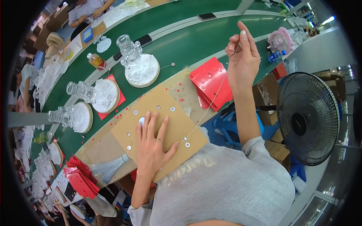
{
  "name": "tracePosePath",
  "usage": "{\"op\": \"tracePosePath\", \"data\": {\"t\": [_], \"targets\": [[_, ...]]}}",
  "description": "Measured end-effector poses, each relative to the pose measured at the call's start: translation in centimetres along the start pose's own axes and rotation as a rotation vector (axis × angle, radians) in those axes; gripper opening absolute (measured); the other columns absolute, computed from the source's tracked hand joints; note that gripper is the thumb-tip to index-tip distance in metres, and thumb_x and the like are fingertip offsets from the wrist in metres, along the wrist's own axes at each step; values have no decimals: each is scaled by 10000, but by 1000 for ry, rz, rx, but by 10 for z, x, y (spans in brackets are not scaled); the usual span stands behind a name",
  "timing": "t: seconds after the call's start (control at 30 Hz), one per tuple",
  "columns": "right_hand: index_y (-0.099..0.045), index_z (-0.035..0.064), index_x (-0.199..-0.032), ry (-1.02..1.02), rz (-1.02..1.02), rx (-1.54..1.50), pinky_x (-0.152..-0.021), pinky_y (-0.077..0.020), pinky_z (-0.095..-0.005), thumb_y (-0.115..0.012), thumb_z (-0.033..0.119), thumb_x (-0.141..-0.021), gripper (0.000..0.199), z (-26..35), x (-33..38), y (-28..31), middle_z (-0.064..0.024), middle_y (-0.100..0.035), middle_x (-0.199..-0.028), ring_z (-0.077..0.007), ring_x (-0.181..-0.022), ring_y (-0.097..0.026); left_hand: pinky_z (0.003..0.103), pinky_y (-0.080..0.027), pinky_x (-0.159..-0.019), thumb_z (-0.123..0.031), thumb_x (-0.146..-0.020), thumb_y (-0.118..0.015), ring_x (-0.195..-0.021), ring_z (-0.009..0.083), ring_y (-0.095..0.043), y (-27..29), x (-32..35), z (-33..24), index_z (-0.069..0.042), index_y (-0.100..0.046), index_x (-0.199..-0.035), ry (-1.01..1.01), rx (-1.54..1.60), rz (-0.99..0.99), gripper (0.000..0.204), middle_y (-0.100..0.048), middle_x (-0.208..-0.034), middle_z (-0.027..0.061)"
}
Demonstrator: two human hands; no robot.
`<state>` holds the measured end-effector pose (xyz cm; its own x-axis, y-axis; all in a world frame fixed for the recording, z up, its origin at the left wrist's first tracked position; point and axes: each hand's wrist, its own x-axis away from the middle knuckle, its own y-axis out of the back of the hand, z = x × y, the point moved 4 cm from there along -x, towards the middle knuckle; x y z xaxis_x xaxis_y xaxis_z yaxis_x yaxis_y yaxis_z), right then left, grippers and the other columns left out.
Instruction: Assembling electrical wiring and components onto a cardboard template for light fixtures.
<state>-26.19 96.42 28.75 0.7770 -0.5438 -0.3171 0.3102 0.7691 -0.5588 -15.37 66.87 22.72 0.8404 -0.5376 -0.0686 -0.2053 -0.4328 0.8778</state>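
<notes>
My left hand [151, 141] lies flat with spread fingers on a square tan board [169, 98] that rests against my lap and the table's edge. Small metal-edged holes and slots dot the board near its corners and sides. Raised at the upper right, my right hand [244, 56] pinches a thin pale string [213, 98]. The string runs taut from those fingers down to a small slot at the board's right corner. Just beyond the board, a stack of glossy red sheets [212, 81] lies on the table.
Transparent figures on round bases [142, 71] stand along the green conveyor [177, 41]. A bundle of grey strands [109, 168] and folded red sheets [81, 177] lie at left. A black fan [307, 118] and blue stool [226, 124] stand at right. Other people work across the line.
</notes>
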Motion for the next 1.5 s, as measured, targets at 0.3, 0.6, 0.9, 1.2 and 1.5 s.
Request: {"op": "tracePosePath", "data": {"t": [0.3,0.6,0.9,1.2,1.5], "targets": [[-743,22,-923,86,1120,899,-663,-542,-308,-703,33,-890,53,-56,69,-48,-97,-703,-959,-183,-806,-670,544,-283,-1191,-285,-762,-807,-1471,382,-365,-5,-2,8,-71,-488,-1496,28,49,-99,828,-430,-1538,186],[-720,57,-946,501,1430,1121,-655,-564,-341,-718,28,-692,256,-63,97,-50,-38,-643,-953,-214,-899,-635,522,-330,-1148,-363,-843,-751,-1469,359,-366,-5,-5,3,-22,-445,-1512,19,-13,-105,811,-384,-1569,212],[-688,-5,-958,647,1568,1188,-697,-567,-337,-696,73,-720,250,-55,101,-55,-73,-592,-948,-225,-934,-605,511,-319,-1154,-372,-842,-723,-1473,351,-355,-10,-11,-1,-21,-438,-1516,17,-23,-58,811,-372,-1579,216],[-708,0,-963,517,1468,1115,-741,-576,-341,-686,38,-704,263,-59,96,-37,-53,-616,-941,-231,-927,-622,493,-322,-1155,-375,-834,-734,-1469,333,-366,-11,-13,-6,-3,-442,-1507,30,-3,-47,822,-389,-1570,206],[-756,65,-1065,406,1513,1121,-707,-570,-348,-721,37,-658,409,-54,78,-27,-48,-637,-953,-234,-896,-619,489,-354,-1124,-365,-820,-746,-1443,329,-394,-13,-21,-11,13,-461,-1481,10,-17,-50,813,-426,-1531,199]]}}
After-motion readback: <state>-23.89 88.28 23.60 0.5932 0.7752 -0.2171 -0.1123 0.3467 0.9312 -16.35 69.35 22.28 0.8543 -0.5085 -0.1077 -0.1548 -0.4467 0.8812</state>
